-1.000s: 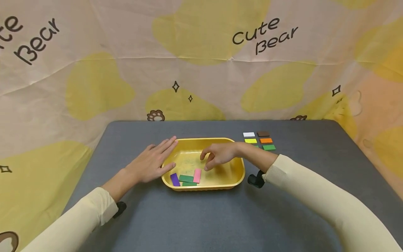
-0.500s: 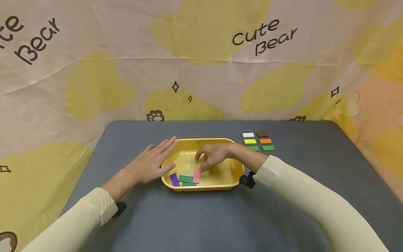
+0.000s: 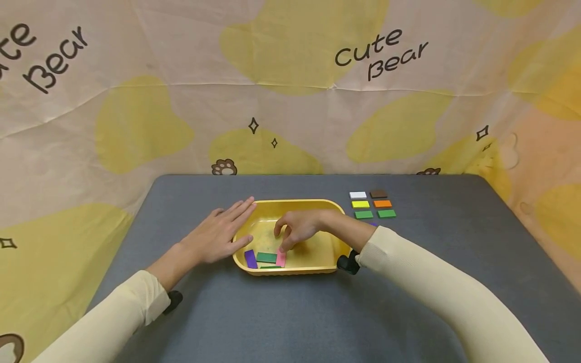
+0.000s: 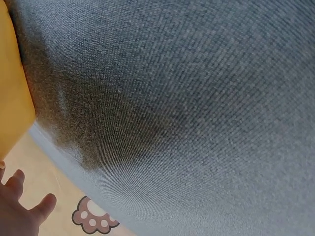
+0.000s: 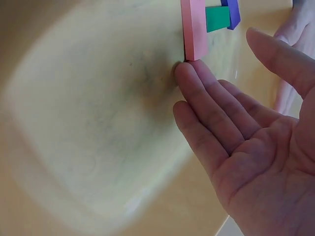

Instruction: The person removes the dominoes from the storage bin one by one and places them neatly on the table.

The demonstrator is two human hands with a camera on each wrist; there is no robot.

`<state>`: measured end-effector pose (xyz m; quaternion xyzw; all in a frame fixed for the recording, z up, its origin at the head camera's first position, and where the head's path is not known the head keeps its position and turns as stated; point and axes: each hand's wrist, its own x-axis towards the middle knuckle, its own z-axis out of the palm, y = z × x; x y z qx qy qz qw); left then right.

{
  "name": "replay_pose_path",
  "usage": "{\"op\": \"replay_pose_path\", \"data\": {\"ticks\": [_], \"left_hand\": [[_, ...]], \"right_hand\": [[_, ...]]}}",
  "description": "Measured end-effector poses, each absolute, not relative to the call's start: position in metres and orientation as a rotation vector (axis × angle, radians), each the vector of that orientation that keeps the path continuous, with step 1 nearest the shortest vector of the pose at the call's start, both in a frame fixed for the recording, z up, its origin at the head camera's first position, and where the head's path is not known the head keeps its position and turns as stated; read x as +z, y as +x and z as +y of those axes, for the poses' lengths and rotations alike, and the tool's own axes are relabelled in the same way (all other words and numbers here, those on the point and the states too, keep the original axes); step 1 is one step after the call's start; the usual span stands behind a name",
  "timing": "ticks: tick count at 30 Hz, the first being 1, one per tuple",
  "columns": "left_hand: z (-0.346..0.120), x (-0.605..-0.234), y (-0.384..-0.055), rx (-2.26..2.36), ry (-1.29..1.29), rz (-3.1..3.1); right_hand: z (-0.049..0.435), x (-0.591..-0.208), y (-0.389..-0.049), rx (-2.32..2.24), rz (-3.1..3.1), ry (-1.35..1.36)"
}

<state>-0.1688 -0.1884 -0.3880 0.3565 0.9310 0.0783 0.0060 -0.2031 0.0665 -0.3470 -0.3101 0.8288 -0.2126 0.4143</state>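
My left hand [image 3: 222, 233] lies over the left rim of a yellow plastic tray [image 3: 299, 270], fingers straight and thumb spread. Inside the tray, my right hand [image 3: 301, 225] reaches down to a pink domino block [image 3: 281, 259], its fingertips at the block's far end. The right wrist view shows the thumb well apart from the pink block and the fingers nearly straight. Left of it lie a green block [image 3: 266, 257] and a purple block [image 3: 250, 259]. Another green block [image 3: 271, 267] is mostly hidden behind the front rim.
Beyond the tray on the right, white [image 3: 357, 195], brown [image 3: 379, 193], yellow [image 3: 360, 204], orange [image 3: 382, 203] and two green blocks [image 3: 386, 214] lie in two columns on the grey table [image 3: 290, 312]. A purple block [image 3: 373, 224] peeks out behind my right forearm. A printed curtain [image 3: 290, 126] hangs behind.
My right hand has moved left and lower inside the tray, reaching the pink block. The pink block and those beside it have shifted slightly left. My left hand stays put.
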Motion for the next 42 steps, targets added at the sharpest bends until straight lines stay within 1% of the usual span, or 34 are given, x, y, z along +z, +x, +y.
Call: {"op": "replay_pose_path", "data": {"ticks": [22, 42], "left_hand": [[-0.189, -0.388, -0.169, 0.256, 1.128, 2.914], [-0.189, -0.387, -0.168, 0.272, 1.124, 2.914]], "right_hand": [[0.045, -0.346, -0.197, -0.381, 2.080, -0.829], [0.044, -0.346, -0.193, -0.427, 2.044, -0.857]]}}
